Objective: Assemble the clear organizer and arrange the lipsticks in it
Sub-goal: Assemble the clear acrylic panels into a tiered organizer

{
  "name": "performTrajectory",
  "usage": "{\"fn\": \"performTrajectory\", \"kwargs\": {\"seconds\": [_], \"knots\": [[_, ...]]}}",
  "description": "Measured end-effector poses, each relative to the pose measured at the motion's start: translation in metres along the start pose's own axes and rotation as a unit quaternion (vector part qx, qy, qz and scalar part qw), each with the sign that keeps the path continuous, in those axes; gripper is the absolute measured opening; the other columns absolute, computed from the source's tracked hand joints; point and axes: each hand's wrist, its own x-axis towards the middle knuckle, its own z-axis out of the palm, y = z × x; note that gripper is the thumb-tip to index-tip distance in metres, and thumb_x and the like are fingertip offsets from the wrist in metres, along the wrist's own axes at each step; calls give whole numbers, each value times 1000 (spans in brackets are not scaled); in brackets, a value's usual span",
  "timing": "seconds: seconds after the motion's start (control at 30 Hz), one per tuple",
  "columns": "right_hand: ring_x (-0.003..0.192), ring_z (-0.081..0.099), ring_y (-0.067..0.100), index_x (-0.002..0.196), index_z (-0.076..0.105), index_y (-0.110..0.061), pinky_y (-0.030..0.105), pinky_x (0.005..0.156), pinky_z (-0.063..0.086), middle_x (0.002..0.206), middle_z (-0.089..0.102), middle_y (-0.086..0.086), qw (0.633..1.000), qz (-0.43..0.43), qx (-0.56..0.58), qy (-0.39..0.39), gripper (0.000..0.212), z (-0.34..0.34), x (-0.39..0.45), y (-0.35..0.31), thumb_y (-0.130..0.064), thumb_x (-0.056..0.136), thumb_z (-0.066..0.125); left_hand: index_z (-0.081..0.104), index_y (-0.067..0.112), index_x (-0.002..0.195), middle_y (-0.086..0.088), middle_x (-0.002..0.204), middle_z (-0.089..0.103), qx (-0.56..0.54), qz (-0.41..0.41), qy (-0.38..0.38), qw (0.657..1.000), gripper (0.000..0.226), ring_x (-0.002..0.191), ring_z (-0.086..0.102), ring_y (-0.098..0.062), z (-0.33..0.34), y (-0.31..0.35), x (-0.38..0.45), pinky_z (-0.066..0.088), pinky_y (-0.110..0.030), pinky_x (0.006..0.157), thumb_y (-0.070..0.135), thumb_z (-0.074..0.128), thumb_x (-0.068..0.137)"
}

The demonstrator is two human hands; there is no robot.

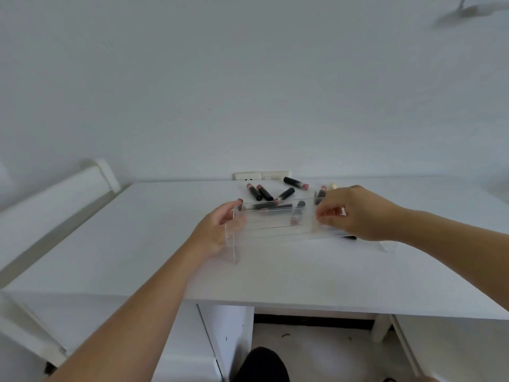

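A clear acrylic organizer (275, 224) stands in the middle of the white desk (137, 230). My left hand (217, 230) grips its left side panel, thumb at the top corner. My right hand (355, 213) pinches the right end of the long clear panels. Several black lipsticks with pink ends (264, 192) lie loose behind the organizer, one (295, 182) close to the wall. Another lipstick (297, 215) shows through the clear panels. A dark piece is partly hidden under my right hand.
A small clear acrylic piece (388, 247) lies on the desk right of my right hand. White wall sockets (261, 175) sit at the desk's back edge. A white bed frame (55, 194) stands to the left. My dark knee (261, 365) is below the desk's front edge.
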Motion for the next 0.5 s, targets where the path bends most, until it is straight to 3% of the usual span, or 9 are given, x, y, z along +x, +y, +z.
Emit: {"fn": "performTrajectory", "kwargs": {"seconds": [0.07, 0.17, 0.3, 0.4, 0.5], "knots": [[83, 60, 6, 91, 72, -35, 33, 77, 50, 88, 67, -14, 1000, 2, -6, 2, 6, 1, -3, 3, -34, 94, 67, 59, 38, 139, 1, 137, 62, 18, -8, 1, 1000, 73, 127, 57, -14, 1, 0, -2, 44, -39, 110, 66, 64, 72], [83, 59, 6, 91, 71, -37, 36, 77, 51, 88, 65, -17, 1000, 11, -17, 7, 5, 2, -8, 7, -35, 93, 67, 55, 47, 140, 15, 142, 56, 26, -17, 13, 999, 57, 131, 47, 1, 3, 0, -2, 39, -21, 98, 64, 59, 86], [84, 52, -7, 92, 71, -36, 29, 75, 44, 87, 59, -22, 999, 3, -43, 26, 6, 8, -12, 10, -34, 94, 66, 54, 45, 142, 14, 146, 56, 27, -14, 12, 999, 71, 135, 49, -3, 5, 2, -7, 37, -37, 117, 75, 49, 78], [83, 50, -9, 90, 74, -30, 27, 73, 40, 85, 57, -22, 998, -7, -41, 48, 7, 13, -12, 10, -29, 94, 68, 54, 47, 140, 13, 144, 57, 25, -15, 17, 999, 72, 134, 50, -3, 6, 3, -9, 37, -39, 117, 78, 48, 75], [84, 54, -2, 87, 73, -30, 34, 73, 48, 93, 55, -17, 998, -5, -24, 63, 8, 19, -14, 11, -28, 93, 69, 53, 49, 140, 14, 143, 57, 30, -11, 15, 999, 66, 132, 50, -3, 7, 2, -9, 38, -34, 114, 75, 47, 80]]}}
